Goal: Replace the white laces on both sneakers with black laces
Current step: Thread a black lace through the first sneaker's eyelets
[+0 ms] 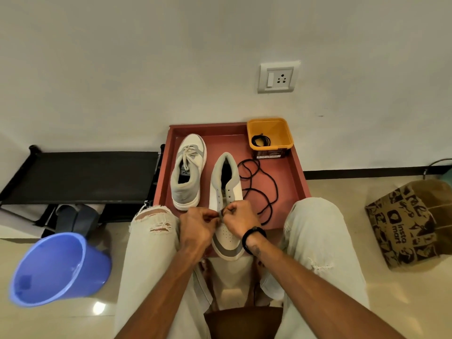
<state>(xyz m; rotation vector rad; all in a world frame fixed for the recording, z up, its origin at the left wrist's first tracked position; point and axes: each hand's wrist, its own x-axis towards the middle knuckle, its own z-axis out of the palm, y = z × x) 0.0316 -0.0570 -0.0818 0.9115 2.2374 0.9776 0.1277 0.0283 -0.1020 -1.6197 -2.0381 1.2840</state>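
Head view, as we read it: left hand and right hand pinch the black lace at the near sneaker's lowest eyelets, toe toward us for threading. We judge the red tray keeps the white-laced sneaker and the yellow tub with 1 spare lace within reach.

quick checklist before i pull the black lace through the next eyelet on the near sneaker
1. Old white lace off the near sneaker: ok, its upper eyelets show bare.
2. Black lace free to feed: ok, it lies in loose loops on the red tray, no knot visible.
3. Lace end held: ok, the right hand pinches it; what the left hand grips is hidden.
4. Lowest eyelets threaded evenly: cannot tell, both hands cover them.
5. Second black lace ready: ok, coiled in the yellow tub.
6. Far sneaker done: not ok, it carries its white lace, tied.
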